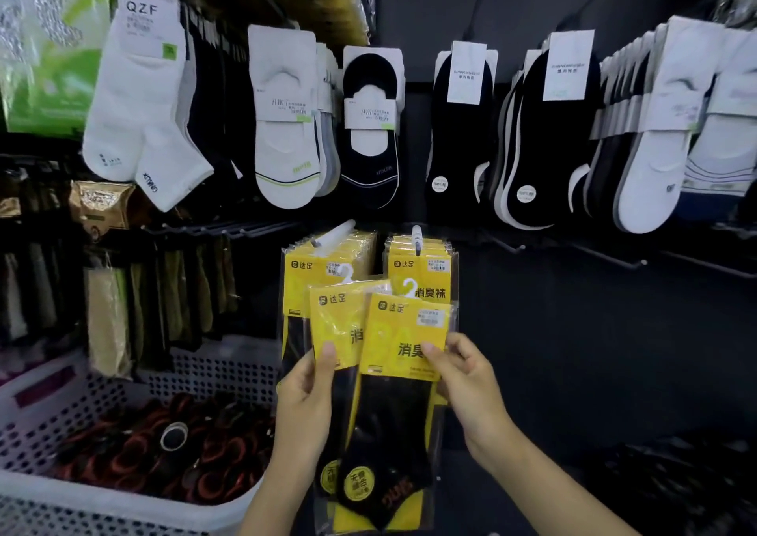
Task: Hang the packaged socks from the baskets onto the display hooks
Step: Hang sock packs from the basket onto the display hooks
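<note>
While you fan two yellow sock packs below the hooks, the slip risk sits at the loose white hanger tabs.

Because your left hand (305, 388) pinches the rear pack (334, 330) only at its left edge, thumb on the yellow card, and your right hand (463, 375) pinches the front pack (403, 375) at its right edge the same way, both hands are closed to a light pinch, not a full grasp; the overlapped packs could slide apart or twist, and a white hanger tab (407, 287) could miss the right hook (417, 237), I judge. That hook and the left hook (334, 233) just above already carry full rows of the same packs, so crowding may push the front ones off. The basket (102, 507) of dark goods sits at lower left, well apart.
</note>
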Demonstrator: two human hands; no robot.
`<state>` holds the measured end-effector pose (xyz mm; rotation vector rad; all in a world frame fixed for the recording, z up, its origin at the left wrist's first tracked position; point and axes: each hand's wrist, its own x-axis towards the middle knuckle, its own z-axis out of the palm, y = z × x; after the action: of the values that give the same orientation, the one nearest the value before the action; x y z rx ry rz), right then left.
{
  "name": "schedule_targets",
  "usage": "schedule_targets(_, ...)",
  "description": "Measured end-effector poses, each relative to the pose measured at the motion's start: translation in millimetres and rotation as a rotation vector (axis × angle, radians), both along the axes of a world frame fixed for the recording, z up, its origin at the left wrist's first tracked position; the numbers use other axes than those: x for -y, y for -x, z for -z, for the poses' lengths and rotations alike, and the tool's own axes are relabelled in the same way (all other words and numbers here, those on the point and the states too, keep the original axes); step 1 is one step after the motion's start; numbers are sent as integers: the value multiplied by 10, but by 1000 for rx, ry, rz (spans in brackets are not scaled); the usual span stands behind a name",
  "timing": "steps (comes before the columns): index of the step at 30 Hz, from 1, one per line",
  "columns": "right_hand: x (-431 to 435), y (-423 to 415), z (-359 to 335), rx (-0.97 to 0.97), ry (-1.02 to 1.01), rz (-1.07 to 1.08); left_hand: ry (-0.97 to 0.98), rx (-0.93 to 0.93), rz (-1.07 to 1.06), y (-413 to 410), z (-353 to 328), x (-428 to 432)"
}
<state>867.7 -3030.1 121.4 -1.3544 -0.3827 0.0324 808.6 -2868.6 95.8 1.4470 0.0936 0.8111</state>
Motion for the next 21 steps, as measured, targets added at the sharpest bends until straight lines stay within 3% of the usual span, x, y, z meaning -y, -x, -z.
schedule_targets(6,185,-191,-170,37,-70,165,-38,49,-120,38,-5,-218)
schedule_targets(13,82,-425,-384,123,44,185,25,40,-189,91,-48,-355)
schedule_targets(21,-127,-712,-372,-76,46,205,48,44,-149,82,-34,-364)
